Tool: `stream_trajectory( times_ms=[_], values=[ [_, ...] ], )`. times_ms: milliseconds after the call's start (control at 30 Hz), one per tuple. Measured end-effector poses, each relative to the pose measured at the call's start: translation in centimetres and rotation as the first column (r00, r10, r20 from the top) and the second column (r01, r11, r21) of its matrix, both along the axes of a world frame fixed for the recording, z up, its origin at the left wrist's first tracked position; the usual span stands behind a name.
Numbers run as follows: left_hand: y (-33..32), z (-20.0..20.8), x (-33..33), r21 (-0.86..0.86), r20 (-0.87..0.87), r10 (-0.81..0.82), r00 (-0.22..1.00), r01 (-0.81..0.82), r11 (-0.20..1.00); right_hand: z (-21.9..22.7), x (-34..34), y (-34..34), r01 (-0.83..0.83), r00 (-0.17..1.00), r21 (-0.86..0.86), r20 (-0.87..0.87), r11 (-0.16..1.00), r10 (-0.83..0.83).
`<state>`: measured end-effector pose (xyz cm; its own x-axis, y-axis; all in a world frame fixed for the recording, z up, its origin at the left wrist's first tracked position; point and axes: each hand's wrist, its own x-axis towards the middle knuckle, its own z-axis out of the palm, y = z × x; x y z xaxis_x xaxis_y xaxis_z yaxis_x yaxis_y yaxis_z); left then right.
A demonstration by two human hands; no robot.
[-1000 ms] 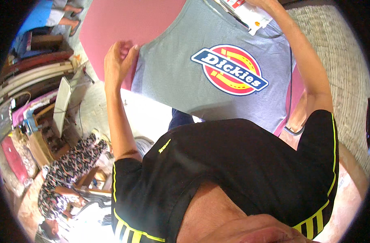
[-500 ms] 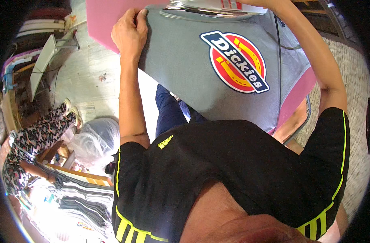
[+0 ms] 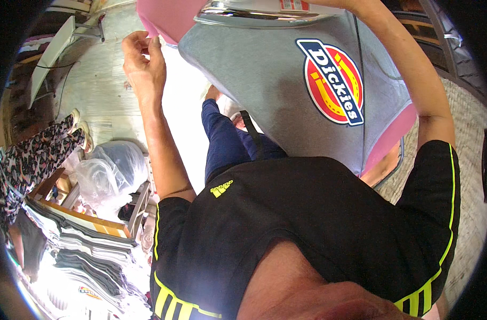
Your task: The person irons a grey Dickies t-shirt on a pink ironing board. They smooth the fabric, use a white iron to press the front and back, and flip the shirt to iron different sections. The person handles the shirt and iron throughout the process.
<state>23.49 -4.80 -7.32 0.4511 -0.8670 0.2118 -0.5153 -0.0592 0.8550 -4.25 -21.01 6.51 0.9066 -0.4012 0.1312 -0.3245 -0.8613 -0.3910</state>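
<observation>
A grey shirt point(image 3: 243, 80) with a round red, yellow and navy printed emblem point(image 3: 333, 85) lies over a pink-covered ironing board point(image 3: 166, 18). On its far part rests a shiny chrome clothes iron point(image 3: 243, 12) with a red-and-white label. My right hand point(image 3: 337, 2) is on top of the iron, closed round its handle as far as shows; the picture's upper edge cuts off most of it. My left hand point(image 3: 144, 61) hangs in the air left of the shirt, fingers loosely curled, thumb apart, nothing held. A dark cord point(image 3: 362, 80) runs down across the shirt.
On the lower left are stacks of folded dark and white garments point(image 3: 88, 261), with a wooden frame point(image 3: 86, 218) and clear plastic bag point(image 3: 112, 168) beyond. A person in patterned clothes point(image 3: 35, 149) stands beside them. A white folding table point(image 3: 54, 56) leans farther off.
My left hand has let go of the shirt's left edge and moved left, away from it. The shirt and its emblem have turned somewhat and shifted right; the iron sits slightly lower left.
</observation>
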Motion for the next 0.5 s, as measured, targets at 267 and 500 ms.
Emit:
stream_trajectory(
  times_ms=[267, 500],
  values=[
    [1.5, -2.5, -0.7, -0.297, -0.363, 0.013, 0.932, -0.129, 0.946, -0.8, 4.5, 1.7, 0.084, 0.996, 0.011, 0.002, 0.996, -0.084],
    [1.8, 1.1, -6.4, -0.503, -0.295, -0.244, 0.924, 0.067, 0.862, -1.3, 5.9, 0.4, 0.25, 0.967, 0.018, 0.047, 0.968, -0.251]
  ],
)
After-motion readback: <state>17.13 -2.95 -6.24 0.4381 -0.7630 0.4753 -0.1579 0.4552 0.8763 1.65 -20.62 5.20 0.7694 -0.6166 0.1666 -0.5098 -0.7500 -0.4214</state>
